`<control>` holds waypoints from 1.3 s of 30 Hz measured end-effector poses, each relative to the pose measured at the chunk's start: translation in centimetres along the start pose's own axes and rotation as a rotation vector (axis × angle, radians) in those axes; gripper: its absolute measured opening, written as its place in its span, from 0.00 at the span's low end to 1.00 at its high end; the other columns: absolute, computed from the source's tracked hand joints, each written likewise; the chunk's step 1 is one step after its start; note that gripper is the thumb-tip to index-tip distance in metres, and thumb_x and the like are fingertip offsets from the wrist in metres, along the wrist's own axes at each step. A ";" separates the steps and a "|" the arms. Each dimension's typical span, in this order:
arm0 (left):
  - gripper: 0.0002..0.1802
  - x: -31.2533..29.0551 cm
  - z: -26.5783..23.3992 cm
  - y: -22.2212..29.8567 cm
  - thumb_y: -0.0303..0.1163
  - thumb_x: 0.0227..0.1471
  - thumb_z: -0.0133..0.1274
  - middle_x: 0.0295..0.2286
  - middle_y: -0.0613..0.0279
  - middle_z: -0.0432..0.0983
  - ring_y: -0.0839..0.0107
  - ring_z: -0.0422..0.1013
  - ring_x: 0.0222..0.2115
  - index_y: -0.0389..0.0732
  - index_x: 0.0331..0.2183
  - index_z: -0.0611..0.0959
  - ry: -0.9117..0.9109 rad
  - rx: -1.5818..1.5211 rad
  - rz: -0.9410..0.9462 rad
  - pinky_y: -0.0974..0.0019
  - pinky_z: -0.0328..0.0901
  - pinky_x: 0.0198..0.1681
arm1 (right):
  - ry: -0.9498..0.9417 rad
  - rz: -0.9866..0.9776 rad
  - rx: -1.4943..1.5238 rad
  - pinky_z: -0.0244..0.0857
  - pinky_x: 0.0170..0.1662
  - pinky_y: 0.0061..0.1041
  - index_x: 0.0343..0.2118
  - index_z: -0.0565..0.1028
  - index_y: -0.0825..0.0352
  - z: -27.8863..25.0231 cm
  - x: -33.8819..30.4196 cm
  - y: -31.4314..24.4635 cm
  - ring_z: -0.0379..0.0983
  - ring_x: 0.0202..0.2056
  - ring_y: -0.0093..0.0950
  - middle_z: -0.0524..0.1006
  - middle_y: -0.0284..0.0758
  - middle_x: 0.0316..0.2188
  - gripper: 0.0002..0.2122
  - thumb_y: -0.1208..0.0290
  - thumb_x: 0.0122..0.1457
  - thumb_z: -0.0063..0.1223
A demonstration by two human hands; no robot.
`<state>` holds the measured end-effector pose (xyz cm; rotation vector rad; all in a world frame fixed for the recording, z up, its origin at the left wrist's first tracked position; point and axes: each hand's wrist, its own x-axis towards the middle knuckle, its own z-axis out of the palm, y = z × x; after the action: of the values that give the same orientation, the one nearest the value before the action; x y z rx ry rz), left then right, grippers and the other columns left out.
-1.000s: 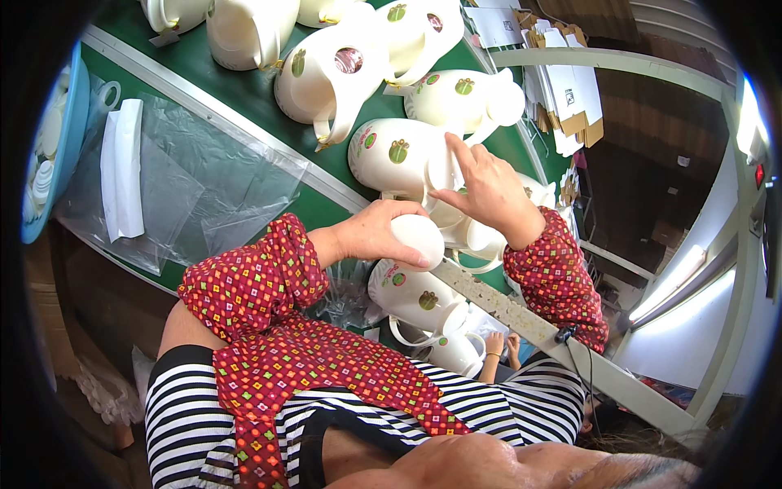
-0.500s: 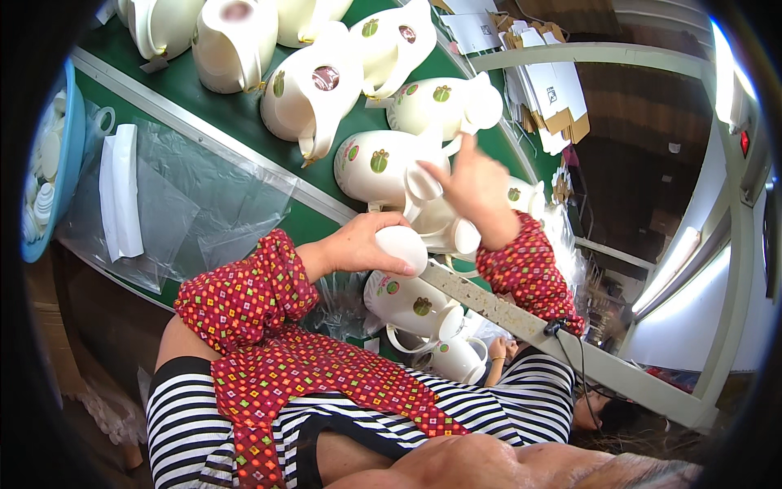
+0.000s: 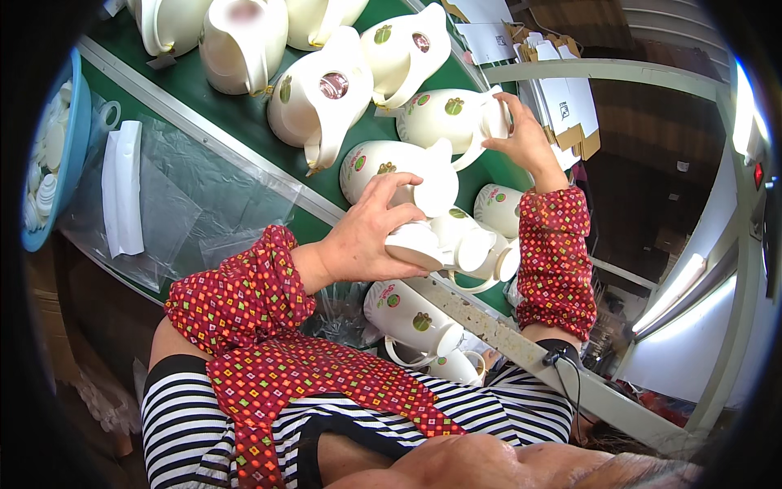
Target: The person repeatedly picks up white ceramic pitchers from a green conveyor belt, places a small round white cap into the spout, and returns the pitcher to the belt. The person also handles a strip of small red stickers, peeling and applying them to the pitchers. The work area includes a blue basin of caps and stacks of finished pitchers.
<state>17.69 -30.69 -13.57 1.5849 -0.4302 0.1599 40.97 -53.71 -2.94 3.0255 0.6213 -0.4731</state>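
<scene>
My left hand (image 3: 371, 232) is closed round a white round lid (image 3: 415, 246), its fingers reaching over the mouth end of a cream jug (image 3: 366, 171) with a green motif. Further right, my right hand (image 3: 528, 143) grips another white lid (image 3: 494, 118) between thumb and fingers. That lid sits at the mouth of a second cream jug (image 3: 432, 114), which lies on its side. Smaller cream jugs (image 3: 466, 244) with white tops lie just below my left hand's lid.
More cream jugs (image 3: 322, 90) lie on the green table (image 3: 183, 90) at the back. A blue basin (image 3: 77, 138) of white parts stands left, near clear plastic bags (image 3: 187, 183). A worn metal rail (image 3: 481, 314) crosses at right. Flat cartons (image 3: 562, 90) are stacked beyond the table.
My right hand has moved up and right from the middle jug to the lid of the farther jug. My left hand has risen slightly with its lid, fingers now spread higher.
</scene>
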 end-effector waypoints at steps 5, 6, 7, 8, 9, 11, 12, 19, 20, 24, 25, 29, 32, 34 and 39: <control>0.36 0.1 0.6 -0.5 0.42 0.32 0.80 0.60 0.45 0.61 0.43 0.59 0.62 0.43 0.44 0.84 -0.006 -0.051 -0.028 0.44 0.54 0.67 | -0.054 -0.264 -0.211 0.70 0.61 0.39 0.63 0.68 0.59 -0.4 0.2 0.7 0.74 0.58 0.45 0.71 0.46 0.61 0.43 0.74 0.41 0.79; 0.36 0.2 0.6 -0.6 0.42 0.32 0.80 0.60 0.45 0.61 0.43 0.59 0.62 0.43 0.44 0.84 -0.002 -0.050 -0.032 0.44 0.55 0.67 | -0.103 -0.117 -0.189 0.69 0.62 0.38 0.63 0.68 0.58 -0.8 0.2 -0.2 0.72 0.60 0.45 0.69 0.47 0.63 0.42 0.76 0.41 0.77; 0.35 0.1 0.5 -0.7 0.42 0.32 0.80 0.60 0.45 0.61 0.43 0.59 0.62 0.43 0.45 0.84 0.001 -0.053 -0.042 0.45 0.55 0.66 | -0.152 0.030 -0.167 0.68 0.63 0.38 0.64 0.68 0.57 -1.4 0.2 -1.3 0.71 0.61 0.46 0.66 0.47 0.65 0.42 0.78 0.42 0.76; 0.35 0.1 0.4 -0.7 0.41 0.32 0.80 0.60 0.45 0.61 0.43 0.59 0.62 0.43 0.45 0.84 0.001 -0.060 -0.047 0.45 0.55 0.66 | -0.198 0.183 -0.146 0.67 0.64 0.37 0.64 0.67 0.57 -1.9 0.1 -1.9 0.69 0.63 0.46 0.64 0.48 0.67 0.42 0.80 0.43 0.75; 0.35 0.1 0.3 -0.7 0.41 0.33 0.80 0.60 0.46 0.61 0.44 0.59 0.62 0.43 0.45 0.84 0.001 -0.066 -0.052 0.45 0.55 0.66 | -0.179 0.265 -0.127 0.67 0.64 0.37 0.65 0.67 0.56 -1.8 0.2 -1.4 0.70 0.62 0.46 0.65 0.48 0.67 0.43 0.80 0.43 0.75; 0.35 0.1 0.2 -0.7 0.41 0.32 0.80 0.60 0.46 0.61 0.44 0.60 0.62 0.43 0.45 0.84 -0.002 -0.064 -0.054 0.46 0.55 0.66 | -0.107 0.265 -0.124 0.68 0.63 0.38 0.67 0.65 0.55 -1.2 0.2 0.1 0.72 0.60 0.47 0.69 0.49 0.64 0.44 0.78 0.45 0.75; 0.35 0.2 0.1 -0.7 0.41 0.32 0.80 0.60 0.46 0.61 0.45 0.60 0.62 0.43 0.45 0.84 -0.003 -0.061 -0.055 0.46 0.56 0.66 | -0.053 0.184 -0.145 0.69 0.62 0.38 0.68 0.65 0.55 -0.9 0.1 0.8 0.73 0.59 0.48 0.72 0.50 0.61 0.43 0.76 0.47 0.74; 0.35 0.3 -0.5 -0.6 0.41 0.33 0.79 0.58 0.45 0.62 0.43 0.61 0.60 0.40 0.44 0.82 0.010 -0.039 -0.071 0.48 0.59 0.64 | -0.212 0.288 -0.221 0.72 0.55 0.44 0.67 0.64 0.70 -1.2 1.7 -1.1 0.76 0.55 0.50 0.74 0.57 0.56 0.41 0.55 0.54 0.71; 0.35 0.3 -0.7 -0.5 0.40 0.33 0.79 0.58 0.45 0.62 0.44 0.62 0.60 0.41 0.44 0.83 0.015 -0.021 -0.074 0.48 0.60 0.64 | -0.210 0.288 -0.257 0.71 0.56 0.43 0.66 0.66 0.69 -1.8 1.9 -2.2 0.74 0.57 0.49 0.72 0.57 0.59 0.42 0.59 0.50 0.74; 0.35 0.3 -1.1 -0.9 0.40 0.33 0.80 0.58 0.46 0.62 0.46 0.63 0.60 0.41 0.45 0.82 0.013 -0.068 -0.127 0.49 0.60 0.63 | 0.041 -0.178 -0.143 0.71 0.57 0.41 0.67 0.66 0.67 -1.1 -0.9 -0.1 0.76 0.55 0.49 0.74 0.56 0.57 0.42 0.58 0.51 0.74; 0.35 0.4 -1.1 -0.9 0.40 0.33 0.80 0.58 0.46 0.63 0.46 0.64 0.59 0.41 0.45 0.82 0.016 -0.068 -0.127 0.49 0.60 0.63 | -0.047 -0.112 -0.158 0.71 0.58 0.41 0.68 0.64 0.65 -1.3 -0.6 -0.2 0.75 0.56 0.50 0.72 0.57 0.59 0.42 0.57 0.52 0.73; 0.35 0.5 -1.1 -0.9 0.41 0.33 0.79 0.58 0.47 0.64 0.47 0.64 0.59 0.40 0.44 0.82 0.024 -0.058 -0.129 0.49 0.61 0.63 | -0.157 0.314 -0.210 0.69 0.59 0.42 0.71 0.61 0.61 0.5 1.9 -0.7 0.75 0.57 0.51 0.67 0.61 0.61 0.43 0.54 0.55 0.70; 0.36 0.2 -1.5 -1.0 0.43 0.34 0.78 0.56 0.46 0.65 0.47 0.65 0.58 0.38 0.44 0.82 0.041 -0.064 -0.147 0.51 0.62 0.62 | 0.041 0.063 -0.205 0.70 0.59 0.43 0.71 0.61 0.61 0.8 -0.2 0.4 0.75 0.56 0.50 0.66 0.64 0.62 0.41 0.51 0.57 0.67; 0.36 -0.2 -1.8 -1.1 0.44 0.35 0.78 0.56 0.47 0.66 0.48 0.66 0.58 0.36 0.44 0.82 0.050 -0.066 -0.173 0.52 0.63 0.61 | 0.018 -0.076 -0.092 0.71 0.57 0.42 0.70 0.63 0.63 0.6 -0.7 1.5 0.75 0.55 0.50 0.71 0.57 0.60 0.39 0.51 0.60 0.65; 0.35 -0.2 -2.4 -0.9 0.43 0.37 0.77 0.54 0.48 0.69 0.52 0.70 0.55 0.36 0.45 0.81 0.087 -0.055 -0.164 0.56 0.67 0.58 | 0.023 -0.034 -0.105 0.73 0.52 0.44 0.62 0.70 0.72 0.6 0.3 1.0 0.80 0.48 0.51 0.80 0.58 0.48 0.36 0.44 0.62 0.59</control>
<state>18.26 -28.34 -14.32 1.5459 -0.2334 0.0903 41.42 -54.60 -3.66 2.9300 0.6777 -0.3944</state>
